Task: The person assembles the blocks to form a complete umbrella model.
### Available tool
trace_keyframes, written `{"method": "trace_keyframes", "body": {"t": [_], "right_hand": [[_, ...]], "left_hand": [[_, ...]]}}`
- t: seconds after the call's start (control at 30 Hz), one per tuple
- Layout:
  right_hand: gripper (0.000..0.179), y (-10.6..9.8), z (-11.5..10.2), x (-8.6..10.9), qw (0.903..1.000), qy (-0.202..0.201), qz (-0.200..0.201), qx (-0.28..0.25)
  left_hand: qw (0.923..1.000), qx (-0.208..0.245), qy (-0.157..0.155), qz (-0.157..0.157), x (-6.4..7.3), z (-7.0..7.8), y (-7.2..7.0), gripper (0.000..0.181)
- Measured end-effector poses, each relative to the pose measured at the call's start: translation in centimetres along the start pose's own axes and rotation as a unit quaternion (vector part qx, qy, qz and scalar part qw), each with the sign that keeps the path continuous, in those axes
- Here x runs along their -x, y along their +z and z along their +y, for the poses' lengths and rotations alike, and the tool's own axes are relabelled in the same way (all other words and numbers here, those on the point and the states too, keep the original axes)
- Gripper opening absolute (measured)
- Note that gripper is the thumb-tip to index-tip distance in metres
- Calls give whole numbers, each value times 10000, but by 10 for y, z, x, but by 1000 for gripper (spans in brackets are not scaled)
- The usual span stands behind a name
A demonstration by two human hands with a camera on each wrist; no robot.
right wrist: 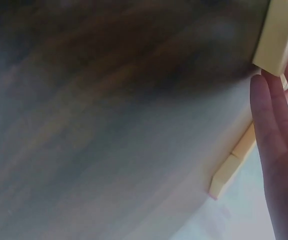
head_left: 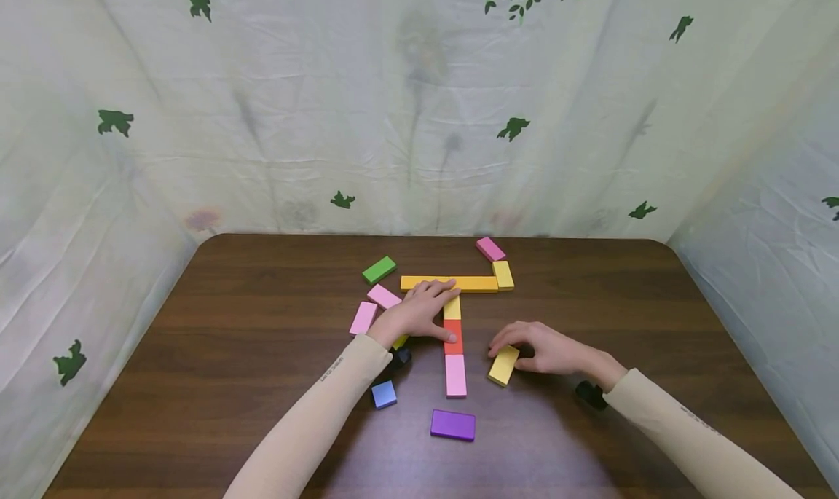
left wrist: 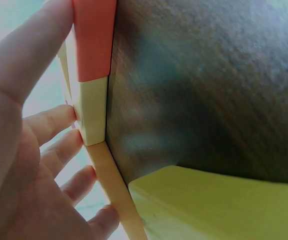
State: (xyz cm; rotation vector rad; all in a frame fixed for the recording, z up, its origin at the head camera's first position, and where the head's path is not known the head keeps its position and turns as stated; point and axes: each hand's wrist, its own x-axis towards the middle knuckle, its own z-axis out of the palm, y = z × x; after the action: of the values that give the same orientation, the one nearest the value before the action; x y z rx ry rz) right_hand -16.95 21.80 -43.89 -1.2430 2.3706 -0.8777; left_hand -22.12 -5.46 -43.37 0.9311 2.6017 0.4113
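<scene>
a leaf-patterned cloth [head_left: 419,120] hangs behind the brown counter [head_left: 197,382], meeting its straight far edge; wood stretches broadly from the blocks toward the left and right edges. dark lettering on the left sleeve [head_left: 314,411] and right sleeve [head_left: 695,426] is too small to read. the left hand [head_left: 416,315] is spread, its thumb touching the red block [head_left: 454,347] below the long orange block [head_left: 481,285]. the right hand [head_left: 547,347] pinches a pale yellow block [head_left: 502,368], right of the red one and apart from it. nearer lies a purple block [head_left: 452,425]; left of that, a small blue block [head_left: 384,395].

Red block [head_left: 454,347] — free gap — right hand [head_left: 540,347]
</scene>
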Motion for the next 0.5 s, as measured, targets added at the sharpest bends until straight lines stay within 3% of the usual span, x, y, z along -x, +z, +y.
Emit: {"method": "trace_keyframes", "body": {"t": [0.23, 0.5], "right_hand": [[32, 2, 2, -1, 9995, -157, 172, 230], [30, 4, 3, -5, 9980, 292, 227, 510]], "left_hand": [[10000, 13, 19, -21, 0, 0, 0, 85], [10000, -25, 62, 6, 0, -1, 1, 85]]}}
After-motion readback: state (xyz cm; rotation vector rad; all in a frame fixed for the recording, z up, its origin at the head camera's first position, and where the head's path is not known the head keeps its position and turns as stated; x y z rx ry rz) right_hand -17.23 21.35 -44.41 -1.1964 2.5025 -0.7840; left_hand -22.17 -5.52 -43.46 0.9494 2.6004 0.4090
